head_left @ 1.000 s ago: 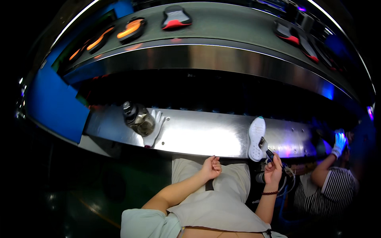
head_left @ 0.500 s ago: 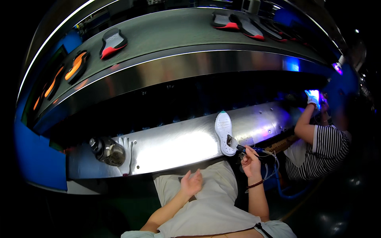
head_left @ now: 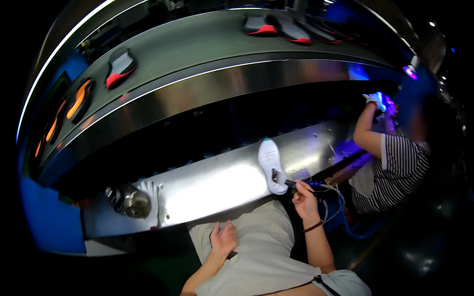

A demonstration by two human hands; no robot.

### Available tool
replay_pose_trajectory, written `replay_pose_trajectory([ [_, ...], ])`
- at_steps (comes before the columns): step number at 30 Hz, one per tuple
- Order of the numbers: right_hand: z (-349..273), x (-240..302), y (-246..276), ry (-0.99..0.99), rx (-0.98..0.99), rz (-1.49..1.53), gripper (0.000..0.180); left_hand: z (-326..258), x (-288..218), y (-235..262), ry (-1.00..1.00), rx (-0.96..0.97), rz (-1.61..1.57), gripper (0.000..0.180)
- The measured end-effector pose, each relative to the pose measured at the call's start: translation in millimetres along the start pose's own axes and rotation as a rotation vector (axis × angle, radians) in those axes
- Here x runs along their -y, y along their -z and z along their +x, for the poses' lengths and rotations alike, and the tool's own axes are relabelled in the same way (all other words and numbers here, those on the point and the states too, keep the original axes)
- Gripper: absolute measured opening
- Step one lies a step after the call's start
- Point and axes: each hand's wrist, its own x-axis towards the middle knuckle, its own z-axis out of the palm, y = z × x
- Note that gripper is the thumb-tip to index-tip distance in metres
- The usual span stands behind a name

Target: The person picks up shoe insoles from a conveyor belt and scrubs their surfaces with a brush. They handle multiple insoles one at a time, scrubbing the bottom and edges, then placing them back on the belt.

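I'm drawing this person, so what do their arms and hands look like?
The left hand and right hand wear no gloves. A dark reddish bead bracelet circles the right wrist. A pale bluish-green sleeve shows on the right arm.

A conveyor belt (head_left: 197,52) curves across the top, bearing orange-and-black shoe soles (head_left: 79,101) at its left end, one grey-and-red sole (head_left: 121,64) near them and a row of grey-and-red soles (head_left: 296,32) toward the right. On the left of the steel ledge (head_left: 212,180), a dark-capped transparent bottle (head_left: 133,201) lies beside a white glove (head_left: 154,204). At right sits a co-worker in a striped shirt (head_left: 395,172), near a blue hose (head_left: 353,234).
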Motion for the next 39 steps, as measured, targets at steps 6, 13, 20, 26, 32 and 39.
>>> replay_pose_trajectory([
  [6,5,-1,8,0.025,0.019,0.016,0.018,-10,-2,-6,-0.077,0.021,0.145,0.042],
  [13,10,0,11,0.033,0.031,0.017,0.023,-37,-26,-28,-0.375,-0.060,0.470,0.039],
  [20,9,-1,-1,0.046,0.001,-0.031,0.024,-67,-62,-131,-1.133,-0.261,1.377,0.031],
  [26,10,2,-13,0.081,-0.006,-0.084,0.023,-114,-103,-320,-2.241,0.008,1.669,0.029],
  [32,9,1,-23,0.084,-0.022,-0.102,0.024,-128,-150,-462,-2.458,-1.119,1.789,0.102],
  [39,12,6,-18,0.124,-0.054,-0.109,0.023,-119,-183,-511,-1.855,-1.525,1.710,0.119],
])
